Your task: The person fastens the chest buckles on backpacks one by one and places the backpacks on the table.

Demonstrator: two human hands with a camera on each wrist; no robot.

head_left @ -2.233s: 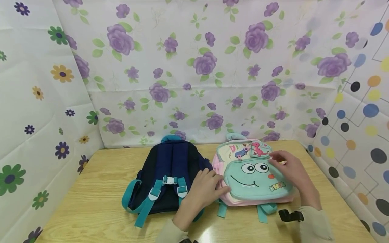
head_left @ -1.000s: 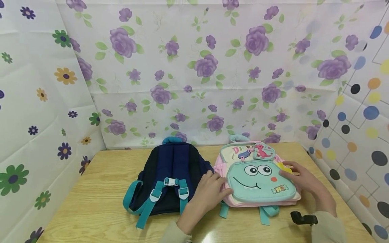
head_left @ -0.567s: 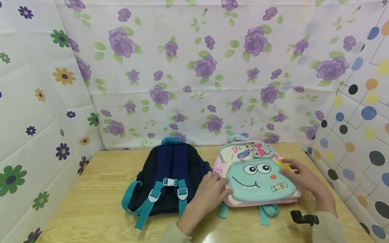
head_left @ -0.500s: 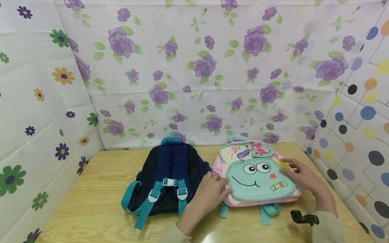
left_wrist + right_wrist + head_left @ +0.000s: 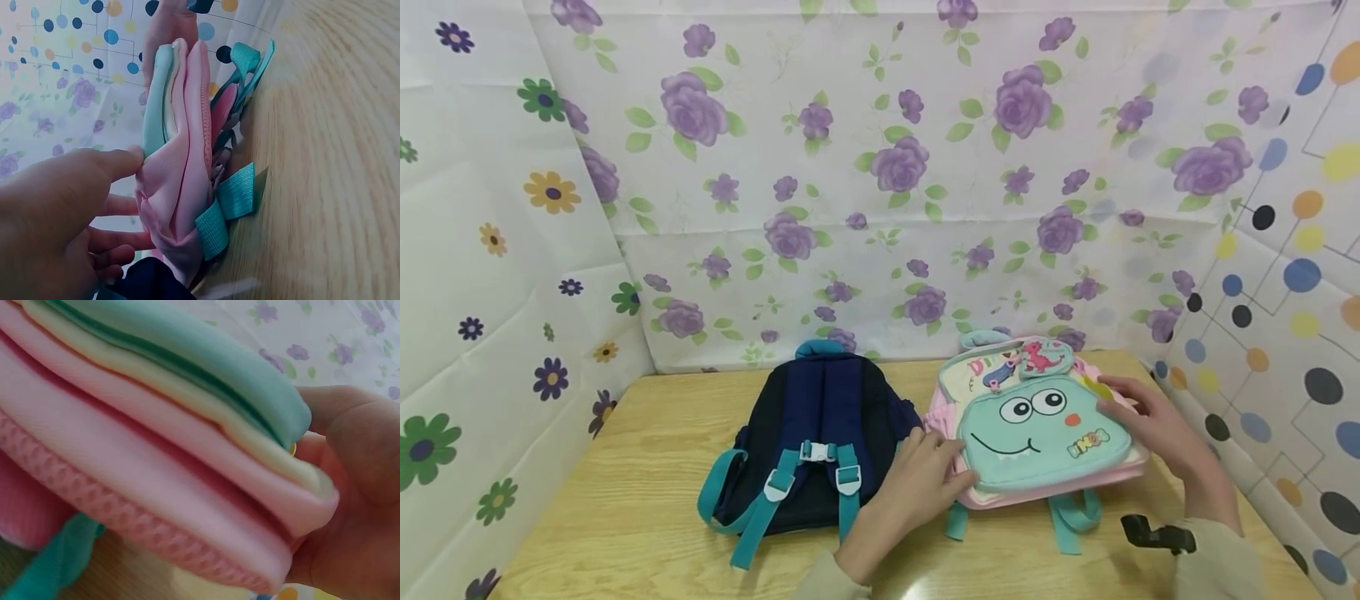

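Observation:
A small child's backpack (image 5: 1043, 448) in mint, cream and pink, with a smiling face on its front pocket, lies face up on the table's right half. My left hand (image 5: 919, 475) holds its left side; in the left wrist view, the thumb presses the mint pocket edge and the fingers touch the pink side pocket (image 5: 167, 187). On the other side, my right hand (image 5: 1157, 421) grips the right edge, thumb on the front and fingers around the side. That side is tilted up a little off the wood. In the right wrist view, the layered pink side (image 5: 144, 444) fills the frame.
Close to my left hand lies a navy backpack (image 5: 823, 408), straps upward, with teal webbing and a white buckle (image 5: 817, 451). Mint straps (image 5: 1067, 525) trail from the small backpack onto the wooden table (image 5: 632, 467). Floral and dotted cloths (image 5: 880, 192) enclose the table.
My right hand has moved from the backpack's upper front to its right edge. The backpack's right side has risen and tilted, while my left hand stays at its left side.

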